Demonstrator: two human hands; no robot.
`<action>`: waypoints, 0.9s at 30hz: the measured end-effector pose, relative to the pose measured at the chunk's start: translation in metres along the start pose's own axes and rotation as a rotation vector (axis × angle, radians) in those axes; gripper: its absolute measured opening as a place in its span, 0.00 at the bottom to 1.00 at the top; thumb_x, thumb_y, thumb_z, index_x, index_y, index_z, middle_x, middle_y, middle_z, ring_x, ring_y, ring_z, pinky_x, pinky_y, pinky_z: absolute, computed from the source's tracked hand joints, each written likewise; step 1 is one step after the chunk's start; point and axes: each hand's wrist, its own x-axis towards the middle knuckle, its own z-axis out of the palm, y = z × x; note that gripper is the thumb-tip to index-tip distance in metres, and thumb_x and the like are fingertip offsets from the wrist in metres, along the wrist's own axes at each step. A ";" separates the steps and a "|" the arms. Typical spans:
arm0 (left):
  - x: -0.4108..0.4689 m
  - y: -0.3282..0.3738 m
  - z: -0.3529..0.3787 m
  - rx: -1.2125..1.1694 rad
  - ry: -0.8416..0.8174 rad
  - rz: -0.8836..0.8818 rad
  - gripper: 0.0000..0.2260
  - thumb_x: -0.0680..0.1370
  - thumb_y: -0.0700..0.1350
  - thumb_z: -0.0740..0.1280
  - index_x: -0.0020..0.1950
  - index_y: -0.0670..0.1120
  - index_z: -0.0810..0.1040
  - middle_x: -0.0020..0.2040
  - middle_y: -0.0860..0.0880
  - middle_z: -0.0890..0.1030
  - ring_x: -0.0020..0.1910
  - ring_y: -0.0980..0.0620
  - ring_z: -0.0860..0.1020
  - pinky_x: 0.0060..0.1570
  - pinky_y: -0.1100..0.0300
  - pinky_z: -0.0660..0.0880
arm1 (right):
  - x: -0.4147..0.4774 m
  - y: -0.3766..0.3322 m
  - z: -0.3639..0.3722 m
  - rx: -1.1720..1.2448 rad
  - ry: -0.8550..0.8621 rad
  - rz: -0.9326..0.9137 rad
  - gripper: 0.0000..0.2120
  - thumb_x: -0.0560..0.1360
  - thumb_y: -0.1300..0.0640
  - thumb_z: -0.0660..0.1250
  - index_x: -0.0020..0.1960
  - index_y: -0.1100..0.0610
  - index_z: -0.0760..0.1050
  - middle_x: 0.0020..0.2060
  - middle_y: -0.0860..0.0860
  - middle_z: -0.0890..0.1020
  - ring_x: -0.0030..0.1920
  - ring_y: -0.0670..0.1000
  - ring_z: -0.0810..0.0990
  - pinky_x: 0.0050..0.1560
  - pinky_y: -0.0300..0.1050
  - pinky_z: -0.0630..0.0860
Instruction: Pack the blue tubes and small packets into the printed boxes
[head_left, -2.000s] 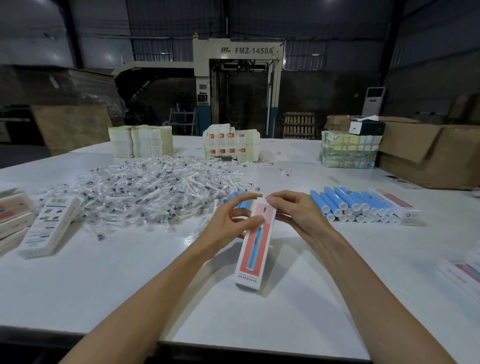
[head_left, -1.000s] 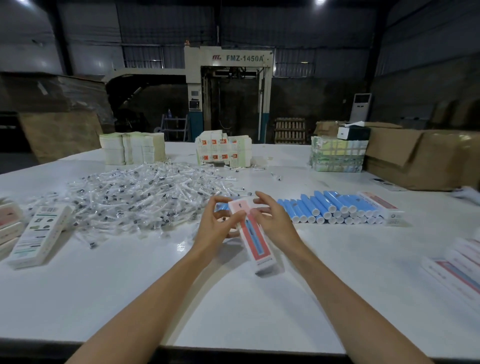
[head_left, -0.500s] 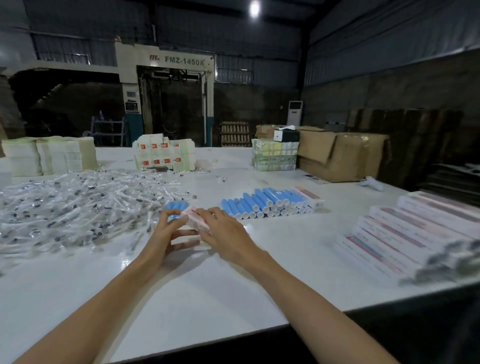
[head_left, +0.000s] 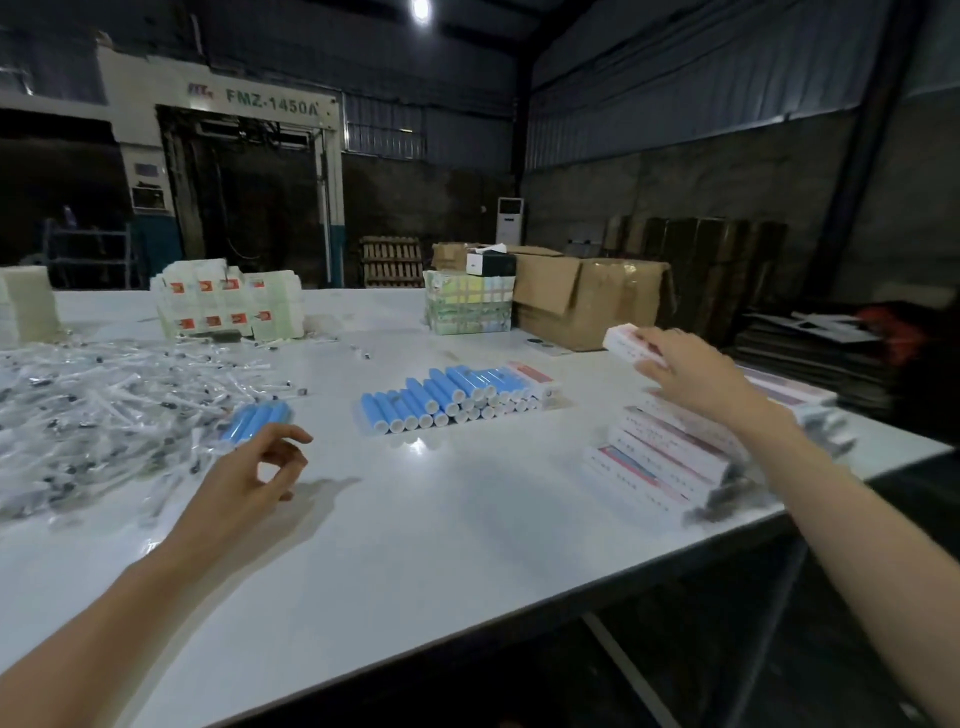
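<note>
The right hand (head_left: 691, 374) holds one long white-and-red printed box (head_left: 629, 340) in the air at the right side of the white table (head_left: 415, 530).

Its fingers are curled around one end of this box, which is lifted above the stack of similar printed boxes (head_left: 670, 452) lying near the right table edge. The left hand (head_left: 249, 478) hovers low over the table with fingers loosely curled and holds nothing. Just beyond it lies a small group of blue plastic tubes (head_left: 257, 421), at the edge of the big heap of small clear plastic packets (head_left: 104, 410). In the middle of the table, a longer row of blue tubes with white ends (head_left: 436, 397) lies side by side, with another printed box (head_left: 535, 376) at its right end.
</note>
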 end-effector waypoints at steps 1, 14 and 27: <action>0.000 0.000 0.000 0.024 0.000 0.006 0.15 0.83 0.35 0.69 0.61 0.55 0.81 0.48 0.54 0.83 0.52 0.50 0.83 0.50 0.46 0.86 | -0.002 0.015 -0.003 -0.053 -0.019 0.023 0.24 0.84 0.49 0.65 0.78 0.51 0.68 0.63 0.54 0.81 0.59 0.56 0.79 0.55 0.55 0.79; -0.004 0.005 -0.004 0.134 -0.045 0.082 0.16 0.82 0.31 0.68 0.56 0.53 0.85 0.51 0.51 0.84 0.50 0.50 0.83 0.45 0.54 0.85 | -0.021 0.062 0.010 -0.429 -0.201 0.087 0.24 0.86 0.45 0.56 0.80 0.49 0.64 0.76 0.52 0.71 0.75 0.56 0.69 0.75 0.57 0.66; -0.002 -0.008 -0.008 0.197 -0.041 0.006 0.14 0.83 0.37 0.69 0.54 0.58 0.84 0.52 0.58 0.83 0.51 0.55 0.82 0.39 0.54 0.85 | -0.003 -0.155 0.062 0.227 0.096 -0.233 0.09 0.82 0.55 0.59 0.46 0.51 0.76 0.42 0.49 0.83 0.44 0.57 0.79 0.41 0.49 0.72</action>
